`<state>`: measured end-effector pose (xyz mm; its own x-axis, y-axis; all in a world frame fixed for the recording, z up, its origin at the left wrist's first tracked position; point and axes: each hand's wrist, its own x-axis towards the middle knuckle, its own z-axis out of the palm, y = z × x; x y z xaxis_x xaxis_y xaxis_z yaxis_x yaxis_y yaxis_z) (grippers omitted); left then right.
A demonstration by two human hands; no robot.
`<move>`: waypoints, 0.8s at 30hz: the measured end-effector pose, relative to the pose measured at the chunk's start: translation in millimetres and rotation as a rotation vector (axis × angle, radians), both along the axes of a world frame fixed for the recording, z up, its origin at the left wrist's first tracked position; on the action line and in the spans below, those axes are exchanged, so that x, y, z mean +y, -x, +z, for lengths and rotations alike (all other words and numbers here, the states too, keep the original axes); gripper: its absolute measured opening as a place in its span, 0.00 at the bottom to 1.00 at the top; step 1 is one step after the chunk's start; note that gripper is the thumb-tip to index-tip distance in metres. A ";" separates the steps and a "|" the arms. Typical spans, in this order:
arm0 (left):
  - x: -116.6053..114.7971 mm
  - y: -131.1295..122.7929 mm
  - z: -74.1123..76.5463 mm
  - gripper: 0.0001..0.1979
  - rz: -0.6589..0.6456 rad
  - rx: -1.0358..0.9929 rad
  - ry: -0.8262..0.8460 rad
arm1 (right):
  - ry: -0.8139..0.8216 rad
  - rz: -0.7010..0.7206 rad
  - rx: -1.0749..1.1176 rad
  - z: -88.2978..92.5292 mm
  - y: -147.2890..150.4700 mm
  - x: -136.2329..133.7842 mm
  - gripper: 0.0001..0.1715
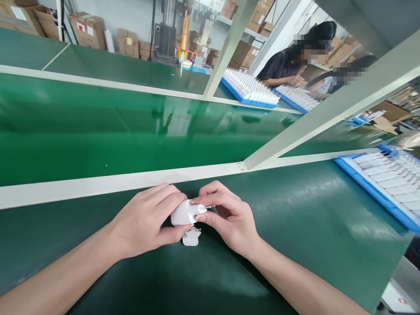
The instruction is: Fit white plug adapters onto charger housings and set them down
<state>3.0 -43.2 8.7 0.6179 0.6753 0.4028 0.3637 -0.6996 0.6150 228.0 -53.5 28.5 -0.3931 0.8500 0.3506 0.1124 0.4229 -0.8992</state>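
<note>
A white plug adapter [181, 213] with metal pins pointing right is held between my two hands, above the green worktop. My left hand [149, 218] grips its body from the left, fingers over the top and thumb below. On its pin end, my right hand [229, 216] pinches with thumb and index finger. Just under the adapter, close to my left thumb, a small white plastic piece [190, 237] with small metal contacts lies on the worktop. The adapter's far side is hidden by my fingers.
A blue tray [370, 188] with rows of white pieces sits at the right. Pale metal rails and a slanted post [305, 118] separate my worktop from a green belt [98, 131]. Beyond it are more trays [249, 87], an upright tool [184, 39], cartons and two people.
</note>
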 end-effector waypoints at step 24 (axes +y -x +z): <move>0.4 -3.4 -0.2 0.20 -0.007 0.035 -0.024 | -0.139 -0.037 -0.166 -0.4 7.1 -7.2 0.07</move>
